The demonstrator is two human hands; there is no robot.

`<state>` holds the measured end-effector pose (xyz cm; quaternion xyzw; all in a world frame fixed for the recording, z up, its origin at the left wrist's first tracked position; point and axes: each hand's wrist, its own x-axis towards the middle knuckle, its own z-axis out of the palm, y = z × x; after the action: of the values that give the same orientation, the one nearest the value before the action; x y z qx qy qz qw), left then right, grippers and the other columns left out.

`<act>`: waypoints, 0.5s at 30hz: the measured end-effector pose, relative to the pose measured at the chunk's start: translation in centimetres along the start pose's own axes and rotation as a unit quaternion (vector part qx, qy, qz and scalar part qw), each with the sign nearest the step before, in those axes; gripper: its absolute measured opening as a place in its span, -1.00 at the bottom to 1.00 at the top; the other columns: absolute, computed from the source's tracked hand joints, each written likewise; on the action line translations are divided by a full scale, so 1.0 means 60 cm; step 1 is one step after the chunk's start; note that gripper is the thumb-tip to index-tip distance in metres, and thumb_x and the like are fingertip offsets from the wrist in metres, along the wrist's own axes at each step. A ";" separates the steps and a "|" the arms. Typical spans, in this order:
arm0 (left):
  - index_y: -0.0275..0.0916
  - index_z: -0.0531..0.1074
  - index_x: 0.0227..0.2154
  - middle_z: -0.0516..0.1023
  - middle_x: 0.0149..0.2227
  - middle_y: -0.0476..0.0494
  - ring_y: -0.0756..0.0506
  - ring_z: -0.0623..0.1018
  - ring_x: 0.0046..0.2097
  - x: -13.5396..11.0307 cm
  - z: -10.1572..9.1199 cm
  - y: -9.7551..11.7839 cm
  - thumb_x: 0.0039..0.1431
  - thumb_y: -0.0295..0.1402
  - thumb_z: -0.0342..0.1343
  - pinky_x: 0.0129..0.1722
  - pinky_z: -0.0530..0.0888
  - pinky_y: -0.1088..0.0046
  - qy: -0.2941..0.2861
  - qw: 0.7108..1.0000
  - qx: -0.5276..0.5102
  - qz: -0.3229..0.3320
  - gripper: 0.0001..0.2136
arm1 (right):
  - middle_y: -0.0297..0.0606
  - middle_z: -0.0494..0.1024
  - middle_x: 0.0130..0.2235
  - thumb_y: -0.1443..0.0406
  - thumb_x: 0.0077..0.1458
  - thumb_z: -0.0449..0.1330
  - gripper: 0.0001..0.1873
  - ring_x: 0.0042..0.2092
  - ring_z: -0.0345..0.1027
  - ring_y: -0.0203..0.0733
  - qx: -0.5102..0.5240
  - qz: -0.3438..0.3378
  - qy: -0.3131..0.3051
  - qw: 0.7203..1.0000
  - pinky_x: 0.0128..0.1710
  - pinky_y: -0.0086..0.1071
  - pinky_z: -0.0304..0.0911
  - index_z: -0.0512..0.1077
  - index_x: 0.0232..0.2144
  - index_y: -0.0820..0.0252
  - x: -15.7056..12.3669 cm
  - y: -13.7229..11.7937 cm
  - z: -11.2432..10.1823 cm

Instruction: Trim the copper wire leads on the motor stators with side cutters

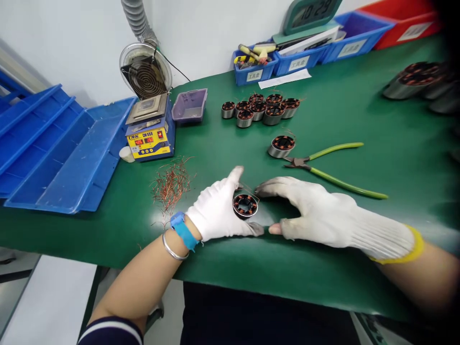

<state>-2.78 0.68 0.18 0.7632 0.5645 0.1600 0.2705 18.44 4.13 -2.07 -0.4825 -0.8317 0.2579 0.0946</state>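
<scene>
My left hand (219,208), in a white glove, is closed round a small round motor stator (245,205) wound with copper wire, holding it just above the green table (377,124). My right hand (312,211), also gloved, reaches in from the right; its fingers are spread and their tips touch thin wire leads at the stator's upper right edge. Its bare thumb tip lies near my left thumb. Another stator (281,145) stands alone behind my hands, beside green-handled cutters (330,167).
Several stators (260,110) are grouped at the back centre, more at the far right (413,79). A pile of copper wire offcuts (172,184) lies to the left. A solder pot (150,129), fan, grey tray (189,105), blue bins (302,57) and blue trays (53,143) line the back and left.
</scene>
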 end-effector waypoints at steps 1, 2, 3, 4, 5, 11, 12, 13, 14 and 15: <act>-0.20 -0.14 0.38 0.49 0.06 -0.27 -0.35 0.52 0.05 0.000 0.000 0.000 -0.21 0.03 0.38 0.06 0.47 0.10 -0.001 1.000 -0.011 0.003 0.15 | -0.22 0.49 0.09 -0.01 -0.13 0.24 -0.38 0.05 0.39 0.15 0.025 0.008 0.013 1.000 -0.10 -0.07 0.37 0.46 0.02 -0.01 0.001 -0.006 0.004; -0.18 -0.11 0.37 0.52 0.03 -0.22 -0.32 0.54 0.03 0.000 0.001 0.000 -0.14 0.01 0.34 0.05 0.48 0.13 0.004 1.000 -0.019 0.002 0.07 | -0.22 0.53 0.03 0.00 -0.06 0.19 -0.46 -0.01 0.42 0.09 0.055 0.020 0.029 0.998 -0.13 -0.12 0.37 0.48 -0.02 0.02 0.002 -0.013 0.009; -0.16 -0.07 0.36 0.55 -0.01 -0.19 -0.30 0.56 0.00 0.000 0.003 0.000 -0.08 -0.01 0.31 0.04 0.49 0.15 0.012 1.000 -0.021 -0.002 0.00 | -0.23 0.56 -0.04 0.02 0.00 0.15 -0.55 -0.08 0.45 0.02 0.084 0.033 0.045 0.995 -0.16 -0.17 0.37 0.49 -0.09 0.04 0.004 -0.019 0.015; -0.15 -0.04 0.35 0.57 -0.04 -0.17 -0.29 0.57 -0.01 0.000 0.005 0.001 -0.04 -0.02 0.29 0.04 0.49 0.16 0.020 1.000 -0.019 -0.009 -0.05 | -0.25 0.58 -0.13 0.03 0.06 0.10 -0.63 -0.15 0.46 -0.04 0.109 0.044 0.054 0.992 -0.20 -0.21 0.36 0.49 -0.17 0.06 0.006 -0.026 0.019; -0.14 -0.02 0.35 0.58 -0.06 -0.15 -0.29 0.58 -0.02 0.000 0.008 0.003 -0.01 -0.03 0.27 0.03 0.49 0.16 0.027 0.999 -0.014 -0.015 -0.09 | -0.28 0.59 -0.20 0.05 0.09 0.07 -0.68 -0.21 0.46 -0.09 0.120 0.056 0.060 0.989 -0.24 -0.25 0.34 0.48 -0.24 0.06 0.007 -0.031 0.023; -0.14 -0.08 0.37 0.57 -0.06 -0.17 -0.28 0.58 -0.03 0.001 0.010 0.004 -0.02 -0.08 0.29 0.01 0.50 0.15 0.020 0.999 -0.016 -0.022 -0.05 | -0.18 0.53 -0.33 0.15 0.06 0.02 -0.74 -0.28 0.38 -0.04 -0.044 0.055 0.092 0.993 -0.36 -0.23 0.20 0.44 -0.42 0.12 0.017 -0.022 0.016; -0.14 -0.12 0.38 0.57 -0.05 -0.18 -0.27 0.58 -0.02 0.001 0.010 0.003 -0.03 -0.10 0.30 0.01 0.50 0.17 0.016 0.999 -0.029 -0.022 -0.02 | -0.14 0.52 -0.35 0.14 0.08 0.01 -0.72 -0.27 0.37 -0.01 -0.071 0.028 0.099 0.992 -0.31 -0.20 0.22 0.44 -0.43 0.14 0.018 -0.018 0.014; -0.14 -0.15 0.38 0.57 -0.05 -0.17 -0.26 0.57 -0.02 0.001 0.009 0.003 -0.04 -0.11 0.31 0.01 0.50 0.19 0.014 0.999 -0.043 -0.024 0.00 | -0.12 0.51 -0.36 0.12 0.10 -0.01 -0.69 -0.26 0.36 0.01 -0.081 0.004 0.105 0.991 -0.25 -0.16 0.23 0.44 -0.44 0.15 0.020 -0.016 0.013; -0.14 -0.19 0.39 0.57 -0.05 -0.17 -0.25 0.58 -0.02 0.001 0.008 0.002 -0.05 -0.12 0.31 0.00 0.51 0.21 0.013 0.998 -0.057 -0.028 0.02 | -0.11 0.51 -0.36 0.11 0.13 -0.03 -0.66 -0.24 0.36 0.01 -0.069 -0.009 0.109 0.992 -0.20 -0.15 0.24 0.44 -0.42 0.15 0.021 -0.015 0.012; -0.13 -0.21 0.39 0.57 -0.05 -0.16 -0.24 0.58 -0.02 0.000 0.008 0.001 -0.05 -0.13 0.32 0.00 0.51 0.22 0.012 0.997 -0.068 -0.034 0.04 | -0.11 0.52 -0.33 0.09 0.15 -0.05 -0.63 -0.22 0.37 0.01 -0.040 -0.011 0.112 0.993 -0.18 -0.15 0.25 0.45 -0.38 0.15 0.023 -0.015 0.013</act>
<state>-2.45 0.57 -0.16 0.7210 0.5815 0.1983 0.3204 16.72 4.68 -2.36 -0.5029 -0.8306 0.1678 0.1708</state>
